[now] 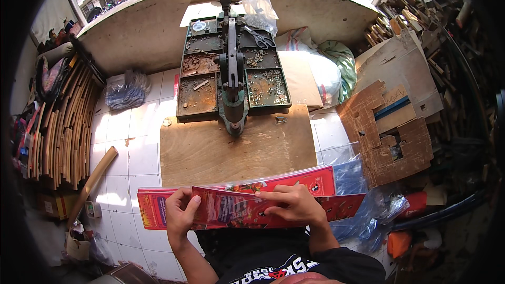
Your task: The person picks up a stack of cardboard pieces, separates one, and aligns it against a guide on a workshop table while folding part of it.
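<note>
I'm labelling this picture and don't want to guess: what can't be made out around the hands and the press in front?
In the head view:
Left bare hand: most fingertips hidden by the glossy red printed sheets.
Those sheets: exact count hidden by their overlap.
Tall dark metal lever press: top cut off by the upper edge.
Small shiny metal fittings in the dark compartmented metal tray: too small to count.

Red printed sheets (pixel 226 209) look glossy and smooth at the left hand (pixel 181 210). Beyond it: matt wooden board (pixel 202 150), dull dark metal press (pixel 232 71). Right of the right hand (pixel 298 203), clear plastic sheeting (pixel 348 177) looks shiny, wrinkled.
</note>
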Demonstrator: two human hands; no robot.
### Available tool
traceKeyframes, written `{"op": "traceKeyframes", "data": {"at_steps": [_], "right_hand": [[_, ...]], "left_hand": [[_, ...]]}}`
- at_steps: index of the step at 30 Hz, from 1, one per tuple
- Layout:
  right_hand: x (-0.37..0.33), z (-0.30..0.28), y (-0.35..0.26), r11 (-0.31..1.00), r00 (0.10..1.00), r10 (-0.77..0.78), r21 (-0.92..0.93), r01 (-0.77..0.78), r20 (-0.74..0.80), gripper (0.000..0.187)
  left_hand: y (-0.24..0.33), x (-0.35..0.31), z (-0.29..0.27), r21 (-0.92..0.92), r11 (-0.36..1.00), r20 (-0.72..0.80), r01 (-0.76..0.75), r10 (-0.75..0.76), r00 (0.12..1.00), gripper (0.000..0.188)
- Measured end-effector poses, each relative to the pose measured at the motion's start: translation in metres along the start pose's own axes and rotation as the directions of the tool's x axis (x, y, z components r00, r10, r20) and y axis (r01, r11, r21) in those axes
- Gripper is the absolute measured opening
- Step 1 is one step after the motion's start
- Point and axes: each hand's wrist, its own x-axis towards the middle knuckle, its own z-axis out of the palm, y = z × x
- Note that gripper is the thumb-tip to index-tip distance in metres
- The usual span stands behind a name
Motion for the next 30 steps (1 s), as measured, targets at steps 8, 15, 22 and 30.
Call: {"op": "traceKeyframes", "data": {"at_steps": [8,15,22,30], "right_hand": [[0.0004,-0.0011,-0.0007,1.000,1.000,0.008,0.012,-0.008,0.017,0.052],[-0.0007,-0.0015,0.0004,1.000,0.999,0.011,-0.008,-0.011,0.046,0.053],[0.0009,-0.0022,-0.0034,1.000,1.000,0.011,0.016,-0.012,0.005,0.051],[-0.0007,-0.0036,0.0002,1.000,0.999,0.014,0.001,-0.014,0.043,0.053]], "left_hand": [[0.0004,-0.0017,-0.0022,-0.005,1.000,0.027,0.018,-0.017,0.999,0.013],[-0.0010,-0.0027,-0.0015,-0.004,1.000,-0.001,-0.010,0.010,1.000,0.010],[0.0033,-0.0039,0.0053,-0.004,1.000,-0.074,-0.029,0.029,0.997,0.011],[-0.0033,-0.0017,-0.0024,-0.027,1.000,0.018,0.015,-0.015,1.000,0.018]]}}
